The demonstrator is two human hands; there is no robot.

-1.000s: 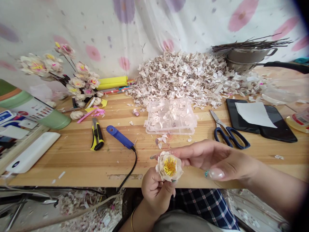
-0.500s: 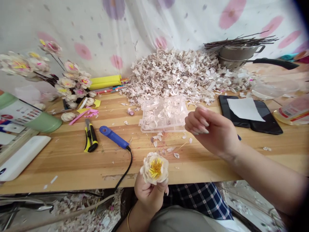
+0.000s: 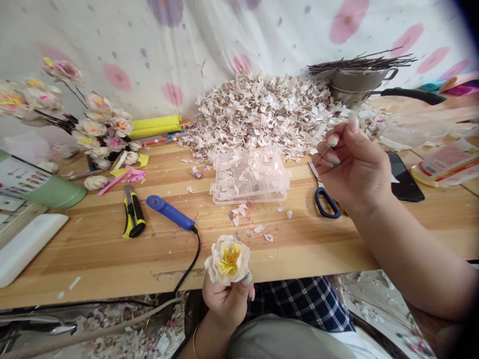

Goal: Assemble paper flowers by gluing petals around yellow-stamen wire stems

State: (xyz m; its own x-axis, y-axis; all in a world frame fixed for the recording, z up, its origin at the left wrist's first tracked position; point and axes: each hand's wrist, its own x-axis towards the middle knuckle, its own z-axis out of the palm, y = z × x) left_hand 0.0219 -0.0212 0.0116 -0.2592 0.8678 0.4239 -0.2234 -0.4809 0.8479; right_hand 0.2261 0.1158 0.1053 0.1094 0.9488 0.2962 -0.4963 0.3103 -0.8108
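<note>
My left hand [image 3: 226, 299] grips an artificial flower [image 3: 229, 260] from below, at the table's front edge. Cream petals ring its yellow stamens, and the open face points up toward me; the stem is hidden. Raised over the right part of the table, my right hand [image 3: 361, 169] has curled fingers. A thin, pale stick [image 3: 322, 154] shows faintly at its fingertips. Just left of that hand lie scissors [image 3: 327, 203] with dark blue handles, partly covered by it. A clear compartment box [image 3: 250, 174] with loose petals stands between the hands, farther back.
A large heap of petals [image 3: 258, 109] fills the back. At left are a blue tool with a cord [image 3: 170, 212], a utility knife [image 3: 133, 214] and finished flowers [image 3: 99, 124]. A phone [image 3: 406, 179], a bottle [image 3: 445, 162] and a long-handled pan [image 3: 359, 85] are at right.
My right hand has risen and moved right, away from the box, uncovering the scissors and now hiding part of the phone and paper. The left hand keeps hold of the flower. The view shifted slightly.
</note>
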